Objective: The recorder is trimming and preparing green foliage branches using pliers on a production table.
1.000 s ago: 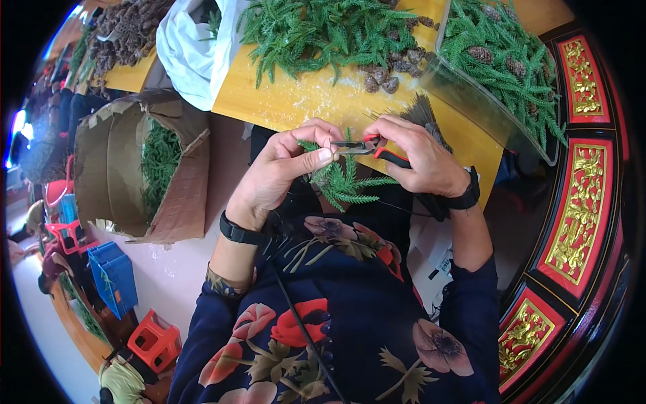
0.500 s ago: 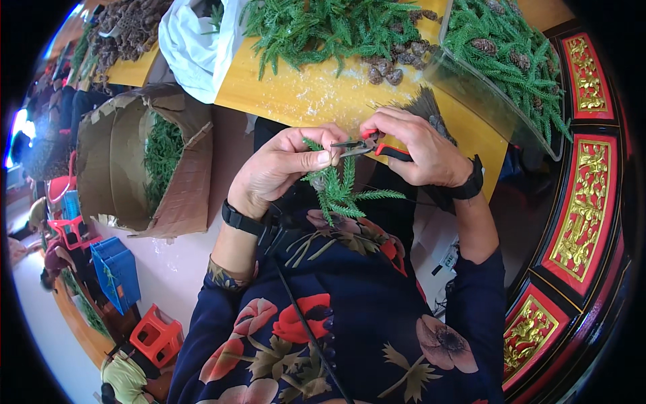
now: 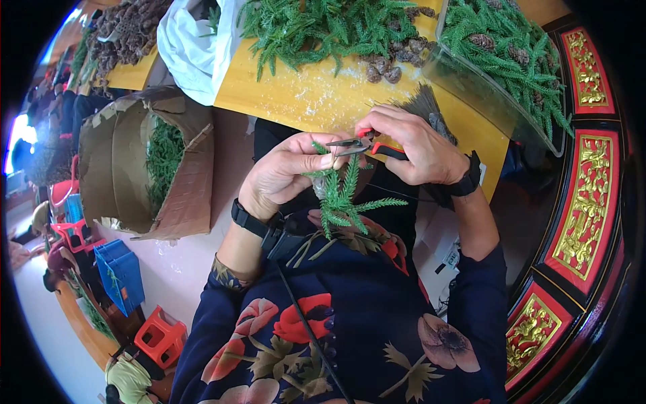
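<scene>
My left hand [image 3: 286, 165] pinches a small green artificial pine sprig [image 3: 342, 195] by its upper end, and its needled branches hang down in front of my lap. A pale brown pine cone seems to sit among the needles below my thumb, partly hidden. In my right hand [image 3: 420, 145] is a pair of pliers [image 3: 387, 151] with red and black handles. The jaws of the pliers point left and lie right at my left thumb and fingertips, over the sprig's top. What exactly lies between the jaws is too small to tell.
A yellow table [image 3: 296, 97] ahead bears a heap of pine sprigs [image 3: 323, 34], loose pine cones [image 3: 383, 67] and a bundle of thin dark wires [image 3: 431, 114]. A clear bin [image 3: 498, 94] of sprigs stands right. Leftward are an open cardboard box [image 3: 114, 168], blue crate [image 3: 120, 276] and red stool [image 3: 160, 337].
The pliers have shifted slightly left along with my right hand. My left hand has turned a little, and the sprig hangs slightly lower.
</scene>
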A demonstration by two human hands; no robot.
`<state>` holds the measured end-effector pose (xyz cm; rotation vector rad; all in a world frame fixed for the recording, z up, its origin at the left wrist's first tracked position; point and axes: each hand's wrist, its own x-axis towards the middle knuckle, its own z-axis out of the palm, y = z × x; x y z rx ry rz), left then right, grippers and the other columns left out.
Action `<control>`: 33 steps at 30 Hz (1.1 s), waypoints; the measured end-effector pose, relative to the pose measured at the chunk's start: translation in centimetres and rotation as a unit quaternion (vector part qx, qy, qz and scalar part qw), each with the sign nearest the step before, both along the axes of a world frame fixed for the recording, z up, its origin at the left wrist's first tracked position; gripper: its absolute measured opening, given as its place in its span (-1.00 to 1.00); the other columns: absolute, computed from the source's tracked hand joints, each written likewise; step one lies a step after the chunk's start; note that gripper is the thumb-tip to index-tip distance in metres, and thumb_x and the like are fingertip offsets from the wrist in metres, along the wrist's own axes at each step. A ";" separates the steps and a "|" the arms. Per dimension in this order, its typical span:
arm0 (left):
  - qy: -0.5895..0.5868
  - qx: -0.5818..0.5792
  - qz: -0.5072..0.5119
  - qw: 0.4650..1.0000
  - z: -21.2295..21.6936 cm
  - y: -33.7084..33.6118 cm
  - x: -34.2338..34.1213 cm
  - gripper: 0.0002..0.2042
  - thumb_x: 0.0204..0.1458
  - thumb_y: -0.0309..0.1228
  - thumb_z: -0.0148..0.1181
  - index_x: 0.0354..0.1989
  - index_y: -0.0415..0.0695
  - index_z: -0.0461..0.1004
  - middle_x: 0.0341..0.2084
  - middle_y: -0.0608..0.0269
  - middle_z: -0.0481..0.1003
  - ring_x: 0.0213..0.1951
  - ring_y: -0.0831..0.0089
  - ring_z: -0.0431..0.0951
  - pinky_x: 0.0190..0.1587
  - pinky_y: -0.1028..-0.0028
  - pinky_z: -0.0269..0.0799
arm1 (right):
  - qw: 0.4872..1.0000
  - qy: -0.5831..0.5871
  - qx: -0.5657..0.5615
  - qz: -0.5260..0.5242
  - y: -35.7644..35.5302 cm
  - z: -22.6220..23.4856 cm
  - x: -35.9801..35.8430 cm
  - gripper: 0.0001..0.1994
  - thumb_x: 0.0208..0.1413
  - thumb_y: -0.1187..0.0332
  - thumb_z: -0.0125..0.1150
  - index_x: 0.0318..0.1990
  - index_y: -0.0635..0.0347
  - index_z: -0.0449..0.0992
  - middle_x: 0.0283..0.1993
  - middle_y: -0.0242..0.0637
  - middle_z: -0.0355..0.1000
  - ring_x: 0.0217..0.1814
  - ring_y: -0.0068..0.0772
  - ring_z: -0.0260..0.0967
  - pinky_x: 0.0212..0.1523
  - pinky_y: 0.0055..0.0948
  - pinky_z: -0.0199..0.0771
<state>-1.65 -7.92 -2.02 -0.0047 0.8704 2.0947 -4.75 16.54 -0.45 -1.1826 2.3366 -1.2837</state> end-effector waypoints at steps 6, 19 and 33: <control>0.009 0.036 0.005 0.999 -1.1 -0.2 0.1 -0.53 0.00 -0.51 0.20 0.13 -0.35 0.32 -0.03 -0.09 0.44 0.02 0.12 0.46 0.07 0.22 0.40 | 0.999 0.011 -0.034 0.006 -0.1 -0.6 -0.2 -0.62 -0.30 0.53 0.12 -0.18 0.31 0.37 -0.26 -0.10 0.32 -0.15 0.01 0.27 -0.10 -0.26 0.29; -0.011 0.042 -0.011 0.999 -0.4 -0.1 -0.2 -0.73 0.03 -0.47 0.19 -0.12 -0.35 0.43 -0.20 0.05 0.50 -0.17 0.31 0.51 -0.09 0.37 0.45 | 0.999 0.010 -0.018 -0.027 -0.1 -0.5 0.4 -0.68 -0.24 0.54 0.18 -0.21 0.29 0.42 -0.32 -0.12 0.38 -0.24 0.00 0.33 -0.22 -0.25 0.34; 0.245 -0.327 0.162 0.898 1.6 1.7 0.4 -0.94 0.08 -0.52 0.18 -0.32 -0.23 0.51 -0.43 0.42 0.50 -0.36 0.69 0.41 -0.26 0.67 0.30 | 0.972 -0.066 0.144 -0.173 -0.1 1.3 2.7 -0.75 -0.09 0.47 0.25 -0.22 0.34 0.44 -0.34 -0.02 0.40 -0.32 0.04 0.38 -0.34 -0.27 0.35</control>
